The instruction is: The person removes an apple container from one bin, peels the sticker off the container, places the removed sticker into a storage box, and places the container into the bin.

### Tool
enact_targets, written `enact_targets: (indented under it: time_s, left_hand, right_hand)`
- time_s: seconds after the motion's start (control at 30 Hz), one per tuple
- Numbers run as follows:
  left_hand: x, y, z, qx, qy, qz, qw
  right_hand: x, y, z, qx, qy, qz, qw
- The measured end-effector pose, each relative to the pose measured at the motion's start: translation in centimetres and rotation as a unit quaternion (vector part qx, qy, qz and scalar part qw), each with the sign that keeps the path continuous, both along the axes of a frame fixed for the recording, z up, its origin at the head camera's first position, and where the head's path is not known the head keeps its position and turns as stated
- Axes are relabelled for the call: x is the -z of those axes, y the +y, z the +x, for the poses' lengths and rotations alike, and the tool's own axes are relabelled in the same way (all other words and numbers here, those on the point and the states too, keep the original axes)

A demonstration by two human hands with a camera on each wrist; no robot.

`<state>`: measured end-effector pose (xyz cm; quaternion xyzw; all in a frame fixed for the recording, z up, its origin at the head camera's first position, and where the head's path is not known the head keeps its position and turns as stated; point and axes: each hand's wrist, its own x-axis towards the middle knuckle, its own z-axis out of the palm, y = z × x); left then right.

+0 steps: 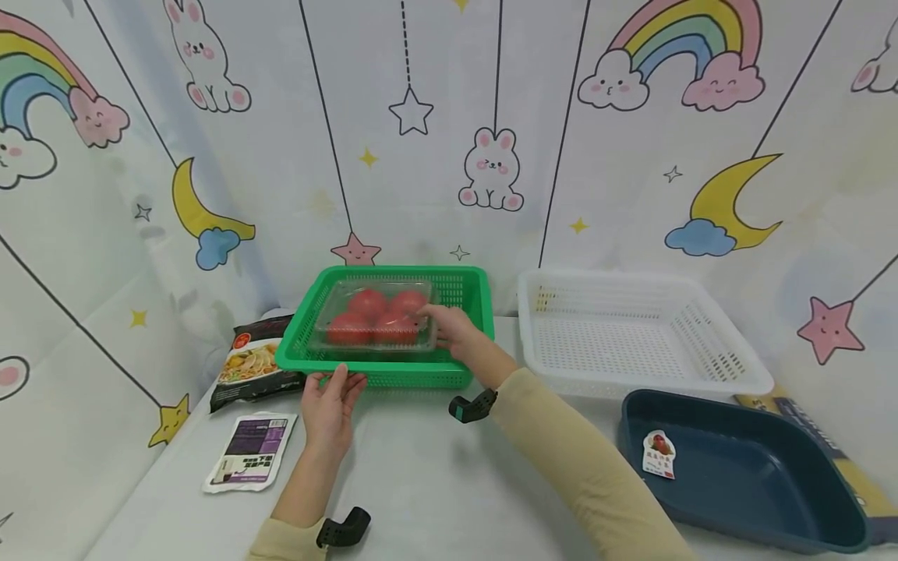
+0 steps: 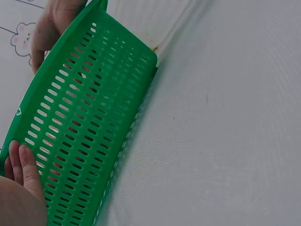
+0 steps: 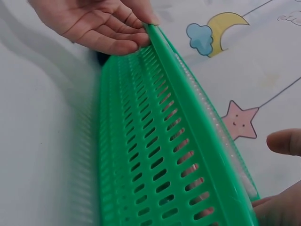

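Note:
A green perforated basket stands at the back of the table. Inside it lies a clear plastic box of red tomatoes. My left hand grips the basket's front rim, thumb on top and fingers beneath; the right wrist view shows this hold. Over the basket's right half, my right hand reaches to the tomato box's right end. The right wrist view shows its thumb straight and apart from the fingers, which the basket rim partly hides. In the left wrist view, the basket's slotted side fills the left half.
A white perforated basket stands to the right. In front of it is a dark blue tub with a small label. Left of the green basket lie a black noodle packet and a purple-and-white packet. A patterned curtain hangs behind.

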<state>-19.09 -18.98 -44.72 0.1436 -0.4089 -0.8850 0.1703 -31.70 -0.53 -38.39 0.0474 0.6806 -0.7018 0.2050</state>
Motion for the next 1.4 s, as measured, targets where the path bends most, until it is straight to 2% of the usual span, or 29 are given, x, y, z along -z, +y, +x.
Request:
enact_targets:
  time_s: [0.17,0.3,0.37,0.5,0.63,0.77,0.93,1.03,1.2,1.4]
  left_hand:
    - [0.0,0.0,0.1,0.002,-0.002,0.002,1.0]
    - [0.0,0.0,0.1,0.002,0.0,-0.002,1.0]
    - [-0.1,0.1,0.2,0.001,0.003,0.0,1.0]
    - [-0.1,0.1,0.2,-0.003,0.003,0.01,0.9999]
    - [-0.1,-0.1,0.2,-0.002,-0.001,0.017,0.9999]
    - [-0.2,0.0,0.1,0.001,-0.002,0.015,0.9999]
    - [0.0,0.1,0.1,0.001,-0.004,0.011,0.9999]
    - [0.2,0.1,0.3,-0.001,-0.008,0.008,0.9999]
    - [0.4,0.1,0.3,-0.002,-0.007,0.009,0.9999]
    - [0.1,0.1,0.1,-0.003,0.0,0.002,1.0]
  right_hand:
    - [-0.3,0.4,0.3,-0.017,0.009,-0.009,0.9998]
    - [-1.0,1.0,1.1,-0.028,0.032,-0.006,0.9991]
    - [-1.5,1.3,1.7,-0.039,0.047,-0.005,0.9981]
    - [-2.5,2.5,3.2,-0.07,0.062,-0.042,0.9947]
    - [-3.5,4.4,4.7,-0.106,0.08,-0.086,0.9874]
    - [-4.3,6.6,6.0,-0.134,0.1,-0.098,0.981]
    - [-4.9,9.0,7.1,-0.137,0.115,-0.103,0.9785]
    - [-5.1,10.2,7.5,-0.121,0.11,-0.109,0.9804]
    - [-5.5,11.8,7.7,-0.093,0.106,-0.11,0.9838]
    - [-5.7,13.1,7.7,-0.094,0.106,-0.103,0.9845]
